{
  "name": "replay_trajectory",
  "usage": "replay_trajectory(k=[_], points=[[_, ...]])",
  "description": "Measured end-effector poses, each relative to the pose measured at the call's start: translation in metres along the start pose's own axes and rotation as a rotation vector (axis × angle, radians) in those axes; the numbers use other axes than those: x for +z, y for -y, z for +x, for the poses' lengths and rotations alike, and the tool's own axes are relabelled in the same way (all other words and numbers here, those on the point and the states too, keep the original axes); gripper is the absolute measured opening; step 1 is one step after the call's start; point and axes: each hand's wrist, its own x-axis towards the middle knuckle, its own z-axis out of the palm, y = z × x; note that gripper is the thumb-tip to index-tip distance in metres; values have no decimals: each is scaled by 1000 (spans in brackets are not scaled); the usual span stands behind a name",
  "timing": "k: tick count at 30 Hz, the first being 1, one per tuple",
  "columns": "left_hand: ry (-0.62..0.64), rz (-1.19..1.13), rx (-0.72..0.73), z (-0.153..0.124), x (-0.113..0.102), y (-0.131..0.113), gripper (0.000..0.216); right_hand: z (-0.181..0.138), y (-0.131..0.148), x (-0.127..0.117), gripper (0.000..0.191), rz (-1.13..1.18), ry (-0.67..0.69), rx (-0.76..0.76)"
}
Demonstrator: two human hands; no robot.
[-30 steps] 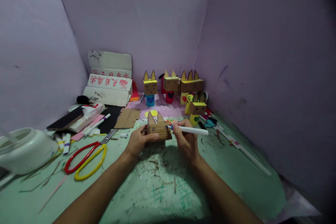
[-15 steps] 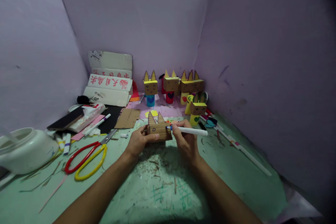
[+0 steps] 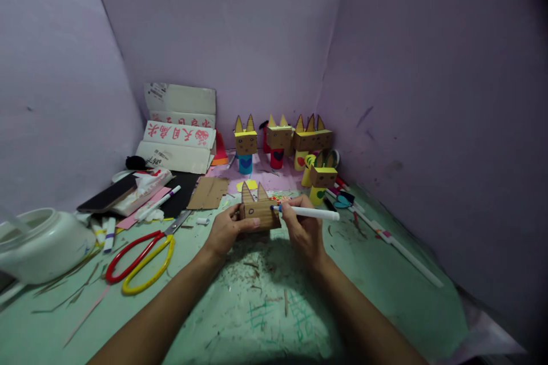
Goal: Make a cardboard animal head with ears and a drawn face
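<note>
A small brown cardboard box head (image 3: 262,218) with two pointed, dark-outlined ears is gripped at its left end by my left hand (image 3: 226,231), thumb across the front face. One drawn round eye shows on the left of that face. My right hand (image 3: 303,229) pinches a white marker pen (image 3: 314,213) with a blue tip end, held almost level. Its tip meets the right part of the face, where a small dark mark shows. The lower side of the box is in shadow.
Finished cardboard figures, such as a blue-bodied one (image 3: 245,151) and a yellow-bodied one (image 3: 322,182), stand at the back. Left lie scissors (image 3: 145,262), a white pot (image 3: 47,245), a cardboard piece (image 3: 208,193) and folded cartons (image 3: 177,137). Purple walls (image 3: 214,40) enclose the table.
The marker's tip has shifted very slightly at the right side of the box face. Both hands keep their grips, and nothing else visibly moves.
</note>
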Motion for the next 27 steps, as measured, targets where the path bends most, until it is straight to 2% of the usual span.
replay_trajectory(k=[27], points=[[-2, -23, -10, -3, 2, -3, 55, 0, -3, 0, 18, -18, -35, 16]])
